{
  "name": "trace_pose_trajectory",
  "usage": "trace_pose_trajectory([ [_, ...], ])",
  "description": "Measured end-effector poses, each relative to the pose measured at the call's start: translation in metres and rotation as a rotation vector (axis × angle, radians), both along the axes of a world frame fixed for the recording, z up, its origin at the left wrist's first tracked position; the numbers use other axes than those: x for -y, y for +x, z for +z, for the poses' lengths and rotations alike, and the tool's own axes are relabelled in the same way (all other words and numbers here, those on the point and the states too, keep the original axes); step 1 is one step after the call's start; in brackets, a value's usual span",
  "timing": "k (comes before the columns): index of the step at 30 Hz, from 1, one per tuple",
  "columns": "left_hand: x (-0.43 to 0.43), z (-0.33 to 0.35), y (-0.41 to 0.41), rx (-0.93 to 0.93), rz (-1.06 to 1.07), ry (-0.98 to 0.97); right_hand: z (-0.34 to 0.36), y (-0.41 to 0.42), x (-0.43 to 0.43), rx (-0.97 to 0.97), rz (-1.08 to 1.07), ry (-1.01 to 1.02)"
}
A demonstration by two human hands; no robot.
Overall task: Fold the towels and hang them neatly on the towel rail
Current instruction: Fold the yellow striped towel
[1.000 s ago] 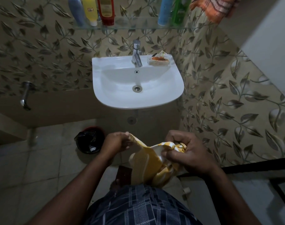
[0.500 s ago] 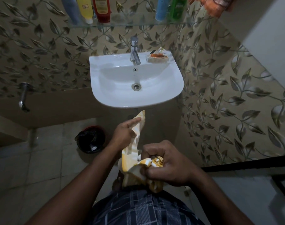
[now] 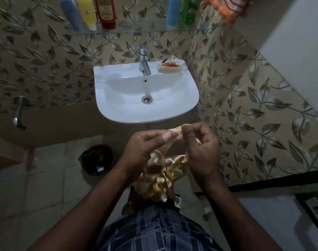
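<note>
Left hand and right hand now pinching the yellow towel by its top edge mid-frame — earlier wad loosened — likely spreading it for folding.

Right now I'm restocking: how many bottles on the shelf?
5: grey-blue bottle, yellow bottle, red bottle at the shelf's left; blue bottle, green bottle at its right. Others may be hidden.

1. White sink on wall, drain in the middle.
2. Chrome tap at sink's back edge.
3. Soap dish just right of tap, orange soap in it.
4. Glass shelf above sink; blue bottle, yellow bottle, red bottle left; light blue bottle, green bottle right.
5. Black-lined bin on tiled floor.
6. Wall tap far left.
</note>
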State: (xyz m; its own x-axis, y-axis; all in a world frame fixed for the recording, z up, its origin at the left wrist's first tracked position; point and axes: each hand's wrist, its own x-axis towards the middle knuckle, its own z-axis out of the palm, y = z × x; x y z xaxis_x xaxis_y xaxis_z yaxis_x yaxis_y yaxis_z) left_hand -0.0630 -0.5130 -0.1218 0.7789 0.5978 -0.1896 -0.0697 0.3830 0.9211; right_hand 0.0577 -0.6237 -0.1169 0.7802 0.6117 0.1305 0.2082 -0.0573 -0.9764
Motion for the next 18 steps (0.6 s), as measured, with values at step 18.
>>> trace_pose_trajectory([
  [18, 0.03, -0.002, 0.017, -0.045, 0.228, 0.443, 0.009, 0.004, -0.018, -0.233, -0.077, 0.097],
])
